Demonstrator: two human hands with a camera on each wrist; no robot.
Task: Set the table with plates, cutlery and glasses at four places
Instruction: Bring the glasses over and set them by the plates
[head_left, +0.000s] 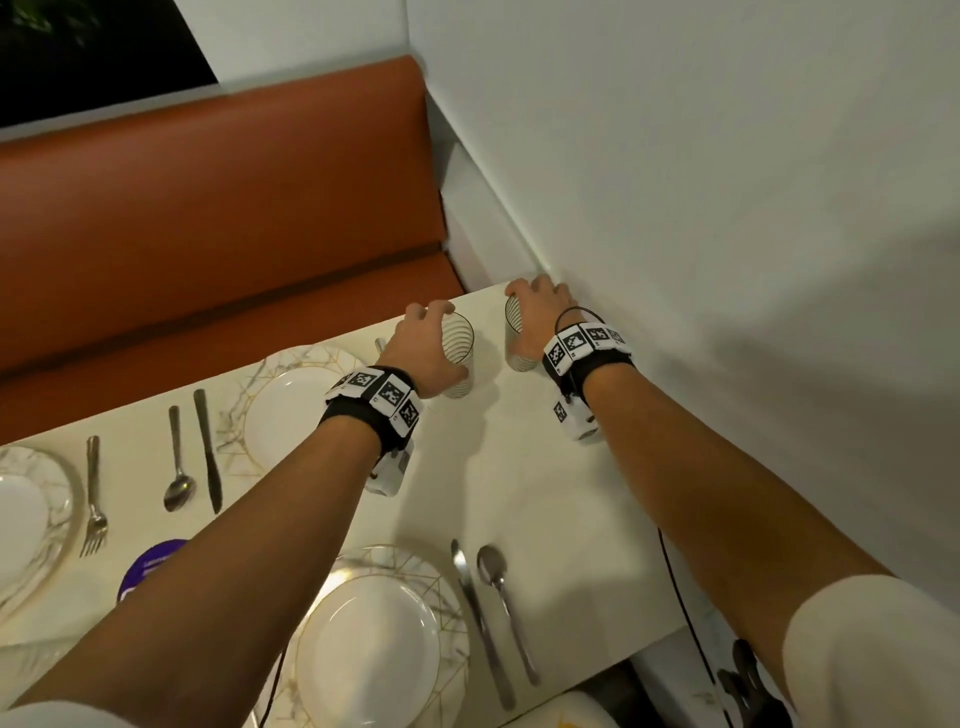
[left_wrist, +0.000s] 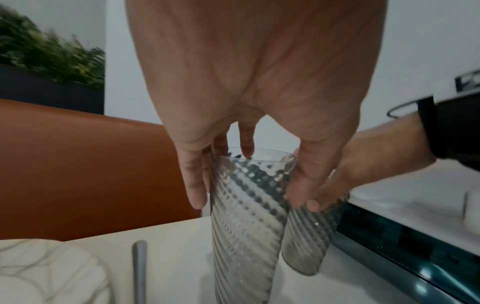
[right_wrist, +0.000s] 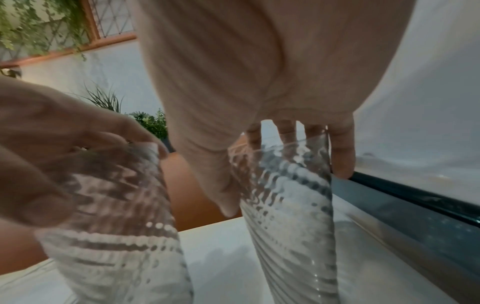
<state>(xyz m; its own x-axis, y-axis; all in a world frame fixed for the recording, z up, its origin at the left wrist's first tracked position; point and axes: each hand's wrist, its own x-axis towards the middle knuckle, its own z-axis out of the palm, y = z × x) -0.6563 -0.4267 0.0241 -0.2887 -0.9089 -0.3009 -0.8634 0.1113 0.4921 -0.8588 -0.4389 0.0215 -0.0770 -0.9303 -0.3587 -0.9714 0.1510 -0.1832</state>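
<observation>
The desk (head_left: 545, 467) is cream-white, its plates (head_left: 363, 639) white with gold marble veining, the two glasses (head_left: 458, 345) clear with spiral ribbing, the cutlery (head_left: 179, 457) silver, the bench (head_left: 208, 218) orange-brown, and the wristbands (head_left: 379, 397) black with black-and-white square markers.

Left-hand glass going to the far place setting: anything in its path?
Nothing visible blocks it. The left hand grips its glass just right of the far plate; a cutlery handle lies on the table between them, low and flat.
</observation>
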